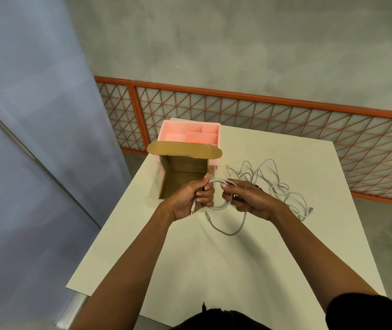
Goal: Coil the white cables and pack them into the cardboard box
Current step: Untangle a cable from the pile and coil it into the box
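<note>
A pale matte table (pixel 238 258) is filling the middle of the view, with an orange lattice railing (pixel 261 110) running behind its far edge. Near the far left corner a pink plastic organiser (pixel 173 129), split into compartments, is sitting just behind the open brown cardboard box (pixel 180 167), whose rounded flap is leaning back over it. Right of the box, thin white cables (pixel 278 186) are sprawling in a loose tangle, partly behind the right hand (pixel 249 198). Both arms are reaching forward. The left hand (pixel 190 198) is gripping one side of a small coil (pixel 217 206) with curled fingers just in front of the box, while the right is pinching the other side.
</note>
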Demonstrator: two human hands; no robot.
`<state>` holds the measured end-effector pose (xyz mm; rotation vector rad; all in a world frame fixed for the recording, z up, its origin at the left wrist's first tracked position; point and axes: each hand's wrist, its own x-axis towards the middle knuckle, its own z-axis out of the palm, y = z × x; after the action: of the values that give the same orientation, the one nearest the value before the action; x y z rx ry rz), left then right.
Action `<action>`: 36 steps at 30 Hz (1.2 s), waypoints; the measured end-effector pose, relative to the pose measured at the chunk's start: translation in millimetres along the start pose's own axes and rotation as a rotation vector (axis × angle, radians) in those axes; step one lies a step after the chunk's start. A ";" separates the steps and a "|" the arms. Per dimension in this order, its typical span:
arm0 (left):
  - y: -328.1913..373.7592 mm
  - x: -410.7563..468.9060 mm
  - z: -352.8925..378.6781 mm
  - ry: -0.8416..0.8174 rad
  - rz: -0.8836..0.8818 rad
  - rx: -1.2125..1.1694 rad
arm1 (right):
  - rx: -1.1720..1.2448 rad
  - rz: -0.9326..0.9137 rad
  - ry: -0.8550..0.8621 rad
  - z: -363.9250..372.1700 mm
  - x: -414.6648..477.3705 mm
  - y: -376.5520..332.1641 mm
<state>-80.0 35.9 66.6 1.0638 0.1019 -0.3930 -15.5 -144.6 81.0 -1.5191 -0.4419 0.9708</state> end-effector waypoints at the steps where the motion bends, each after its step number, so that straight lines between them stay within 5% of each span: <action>1: 0.0 1.1 -0.1 0.015 0.006 0.005 | 0.004 -0.012 -0.008 0.5 0.0 0.8; 21: -8.8 -1.3 -1.5 0.031 -0.059 0.152 | -0.365 -0.211 0.457 -14.1 6.2 -17.5; 27: 0.0 1.4 -8.5 0.160 0.045 0.076 | -0.341 -0.154 0.349 -25.6 1.4 4.8; 36: -3.0 2.7 -13.5 0.198 0.072 0.085 | -0.690 0.069 0.152 -26.6 11.0 52.3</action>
<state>-77.2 45.7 56.8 1.1853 0.2244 -0.2280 -1.7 -163.9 26.3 -2.2232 -0.6594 0.7795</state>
